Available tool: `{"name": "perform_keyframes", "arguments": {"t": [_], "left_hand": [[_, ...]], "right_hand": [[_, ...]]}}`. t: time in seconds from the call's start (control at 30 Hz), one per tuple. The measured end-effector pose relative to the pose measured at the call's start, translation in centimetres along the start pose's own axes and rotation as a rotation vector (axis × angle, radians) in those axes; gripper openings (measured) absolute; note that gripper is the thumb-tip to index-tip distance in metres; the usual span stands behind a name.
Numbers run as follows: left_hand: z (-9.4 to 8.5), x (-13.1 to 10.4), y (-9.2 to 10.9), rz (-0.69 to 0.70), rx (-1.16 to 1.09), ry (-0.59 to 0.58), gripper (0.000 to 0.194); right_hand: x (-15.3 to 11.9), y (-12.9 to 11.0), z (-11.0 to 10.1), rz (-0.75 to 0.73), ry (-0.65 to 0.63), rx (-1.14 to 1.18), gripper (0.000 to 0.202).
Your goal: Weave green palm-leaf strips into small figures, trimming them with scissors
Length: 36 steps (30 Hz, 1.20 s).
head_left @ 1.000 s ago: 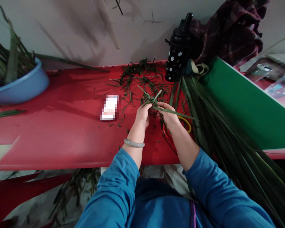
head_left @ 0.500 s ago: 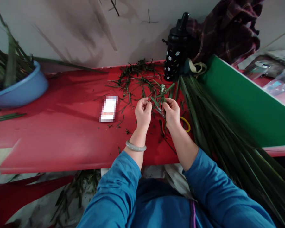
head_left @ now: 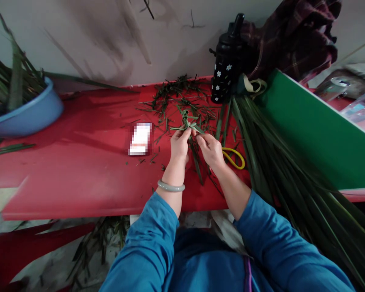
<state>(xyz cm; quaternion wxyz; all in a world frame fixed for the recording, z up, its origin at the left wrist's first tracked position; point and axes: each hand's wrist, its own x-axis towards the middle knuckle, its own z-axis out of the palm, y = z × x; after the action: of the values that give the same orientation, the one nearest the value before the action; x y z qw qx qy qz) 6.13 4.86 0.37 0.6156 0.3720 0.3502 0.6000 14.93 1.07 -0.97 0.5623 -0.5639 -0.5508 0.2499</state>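
A small woven figure of green leaf strips [head_left: 185,117] stands up from the fingers of my left hand [head_left: 180,144], which is closed on its lower part. Strip ends stick out from it to the sides, and a longer one hangs down between my hands. My right hand [head_left: 211,150] pinches a thin leaf strip [head_left: 198,130] that runs out of the figure to the right. Beside my right hand lies the yellow loop handle [head_left: 239,165] of a tool, probably scissors, whose other parts are mostly hidden.
Leaf scraps [head_left: 182,91] litter the red table [head_left: 79,174]. A phone-like blurred rectangle [head_left: 140,139] lies left of my hands. A black flowered bottle [head_left: 223,69] stands at the back. Long leaves [head_left: 280,162] and a green board [head_left: 316,134] flank the right, a blue basin [head_left: 33,117] the left.
The leaf figure has passed from my right hand to my left and moved leftward. My right hand has come down slightly and now pinches a strip of it.
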Motion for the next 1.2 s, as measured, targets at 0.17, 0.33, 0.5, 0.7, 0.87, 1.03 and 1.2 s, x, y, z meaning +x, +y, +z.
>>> {"name": "perform_keyframes", "arguments": {"t": [0.17, 0.33, 0.5, 0.7, 0.87, 1.03, 1.2], "left_hand": [[0.5, -0.4, 0.2, -0.193, -0.133, -0.048, 0.010], [0.9, -1.1, 0.2, -0.302, -0.125, -0.140, 0.010], [0.9, -1.2, 0.0, -0.326, -0.073, -0.154, 0.009], [1.2, -1.6, 0.0, -0.379, -0.049, -0.219, 0.009], [1.3, -1.8, -0.1, -0.421, -0.063, -0.237, 0.008], [1.1, -1.4, 0.1, -0.404, -0.123, -0.153, 0.006], [1.3, -1.3, 0.4, -0.377, -0.155, -0.102, 0.009]], "right_hand": [[0.7, 1.0, 0.1, 0.119, 0.130, 0.245, 0.025], [1.0, 0.7, -0.2, 0.297, 0.219, 0.576, 0.024], [1.2, 0.2, -1.0, 0.333, 0.296, 0.661, 0.022], [1.4, 0.4, -1.5, 0.247, 0.348, 0.740, 0.021], [1.3, 0.2, -1.5, 0.269, 0.301, 0.756, 0.020], [1.1, -0.3, -1.1, 0.279, 0.188, 0.686, 0.023], [1.1, -0.4, -0.8, 0.273, 0.100, 0.618, 0.024]]}}
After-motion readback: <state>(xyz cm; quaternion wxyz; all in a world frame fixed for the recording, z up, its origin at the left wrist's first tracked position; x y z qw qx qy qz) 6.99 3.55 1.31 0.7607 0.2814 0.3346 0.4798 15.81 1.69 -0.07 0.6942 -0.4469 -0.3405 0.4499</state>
